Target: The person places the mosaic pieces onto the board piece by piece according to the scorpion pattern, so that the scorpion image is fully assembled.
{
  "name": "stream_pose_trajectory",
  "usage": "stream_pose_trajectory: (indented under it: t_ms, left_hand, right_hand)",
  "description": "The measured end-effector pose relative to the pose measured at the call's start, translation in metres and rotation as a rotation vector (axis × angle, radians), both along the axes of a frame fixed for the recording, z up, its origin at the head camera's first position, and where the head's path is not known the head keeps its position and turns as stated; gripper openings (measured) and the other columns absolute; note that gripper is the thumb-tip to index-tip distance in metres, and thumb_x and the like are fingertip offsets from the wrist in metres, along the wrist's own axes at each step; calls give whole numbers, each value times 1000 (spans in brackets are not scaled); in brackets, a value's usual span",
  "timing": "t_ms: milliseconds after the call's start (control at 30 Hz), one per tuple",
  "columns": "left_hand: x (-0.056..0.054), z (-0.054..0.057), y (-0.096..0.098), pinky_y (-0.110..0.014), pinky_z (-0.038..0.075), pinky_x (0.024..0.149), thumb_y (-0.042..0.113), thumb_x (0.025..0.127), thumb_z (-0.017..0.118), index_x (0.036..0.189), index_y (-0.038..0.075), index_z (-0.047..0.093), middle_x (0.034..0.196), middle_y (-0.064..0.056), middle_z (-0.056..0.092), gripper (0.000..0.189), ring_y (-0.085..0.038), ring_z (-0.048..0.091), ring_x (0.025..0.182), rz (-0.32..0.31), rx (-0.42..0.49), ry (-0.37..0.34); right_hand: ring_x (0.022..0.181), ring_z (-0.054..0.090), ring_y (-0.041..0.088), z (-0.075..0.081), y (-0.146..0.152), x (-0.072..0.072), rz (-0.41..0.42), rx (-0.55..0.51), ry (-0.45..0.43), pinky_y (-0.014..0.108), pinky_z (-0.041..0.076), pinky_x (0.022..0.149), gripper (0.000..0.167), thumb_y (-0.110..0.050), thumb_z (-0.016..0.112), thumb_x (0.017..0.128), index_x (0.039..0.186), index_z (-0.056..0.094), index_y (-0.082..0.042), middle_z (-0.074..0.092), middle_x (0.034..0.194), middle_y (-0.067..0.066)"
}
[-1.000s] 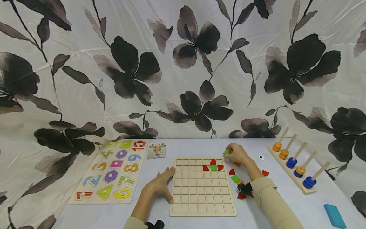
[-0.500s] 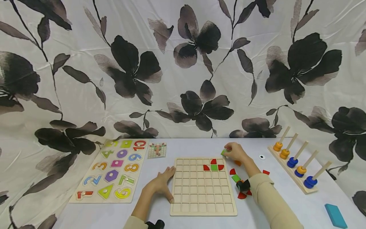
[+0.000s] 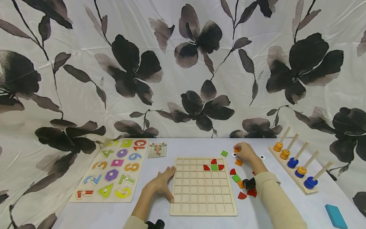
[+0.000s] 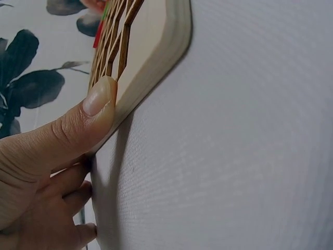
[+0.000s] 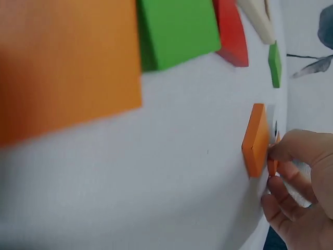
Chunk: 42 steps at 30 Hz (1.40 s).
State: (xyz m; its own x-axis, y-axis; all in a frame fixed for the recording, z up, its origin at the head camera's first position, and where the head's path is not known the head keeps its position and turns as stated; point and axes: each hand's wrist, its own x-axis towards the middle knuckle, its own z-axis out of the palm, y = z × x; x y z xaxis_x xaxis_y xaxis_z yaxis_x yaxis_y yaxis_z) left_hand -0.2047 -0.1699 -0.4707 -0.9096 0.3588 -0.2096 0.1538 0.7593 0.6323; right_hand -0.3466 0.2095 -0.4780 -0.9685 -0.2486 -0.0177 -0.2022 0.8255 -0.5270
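Observation:
My left hand (image 3: 161,184) lies spread along the left side of the wooden grid board (image 3: 197,190). Its thumb (image 4: 96,101) presses the board's edge near the lower corner. On the board, a green square (image 3: 214,167) has red quarter-circle pieces (image 3: 213,161) on three of its sides. Beyond the board's far right corner, my right hand (image 3: 246,152) pinches a small orange piece (image 5: 273,165) between thumb and fingers, which partly hide it. A round white piece with a black dot (image 3: 234,155) and an orange square (image 3: 238,163) lie beside that hand. A loose green square (image 3: 224,153) sits to its left.
Loose red, green and orange pieces (image 3: 235,178) lie right of the board. A pegged stacker (image 3: 303,184) with rings and a blue block (image 3: 335,216) stand further right. At left are a number puzzle (image 3: 111,190) and a pattern card (image 3: 157,150). Another dotted white disc (image 3: 262,157) lies near the stacker.
My right hand has let go of the green square on the table behind the board's corner. It has moved right and taken hold of an orange piece. The left hand stays put.

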Motion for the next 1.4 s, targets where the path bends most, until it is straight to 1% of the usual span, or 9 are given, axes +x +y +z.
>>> stream_pose_trajectory:
  t_ms: [167,233,367,500,733,933,1067,1200,1400]
  left_hand:
    - [-1,2,0,-63,5,111,10,45,92,143,-8,29,151,-25,22,118,-43,13,140,-6,1,2]
    - [-1,2,0,-63,5,111,10,45,92,143,-8,29,151,-25,23,117,-43,13,140,-8,2,1]
    - [0,3,1,-63,5,111,10,45,92,143,-8,29,151,-26,23,117,-43,13,140,-7,0,-6]
    - [1,1,1,-63,6,111,10,45,92,143,-8,29,151,-26,23,117,-43,14,140,-3,-10,-4]
    - [1,0,1,-63,8,111,10,45,92,142,-8,31,150,-26,24,116,-43,15,140,0,-18,9]
    - [2,0,2,-63,8,111,9,44,92,142,-8,31,150,-26,25,116,-43,15,140,8,-17,10]
    - [2,-1,2,-63,8,111,9,44,92,142,-8,32,150,-26,25,116,-42,16,140,11,-15,8]
    - [2,-1,3,-62,8,111,9,44,92,142,-8,32,150,-25,25,116,-42,16,140,9,-12,10]
    - [2,1,2,-64,7,110,8,44,92,142,-8,31,150,-26,24,117,-44,15,140,2,-6,9]
  right_hand:
    - [97,58,38,3,2,1,-67,37,-15,51,47,90,37,-8,69,79,108,60,13,63,105,27]
    - [95,59,38,4,3,1,-73,35,-14,50,48,88,39,-9,69,78,109,59,13,63,104,28]
    - [94,59,36,5,1,4,-64,-43,10,48,49,87,43,-9,69,79,113,57,13,63,104,27]
    - [92,58,32,9,-12,10,-30,-132,58,46,50,85,44,-10,69,80,115,57,12,63,103,24]
    - [85,58,28,20,-55,24,126,-232,108,42,52,79,40,-6,70,76,110,60,13,65,96,19]
    - [82,59,24,17,-89,38,285,-226,138,35,53,73,41,-10,75,76,109,62,11,65,93,14]
    - [80,59,21,13,-106,46,374,-220,150,29,52,69,36,-7,71,74,106,63,9,65,91,11]
    - [76,57,16,8,-118,50,417,-206,148,24,51,67,35,-4,69,69,102,65,8,65,86,8]
    - [78,59,16,4,-132,54,472,-153,122,25,52,69,30,-4,72,71,99,67,5,65,87,8]
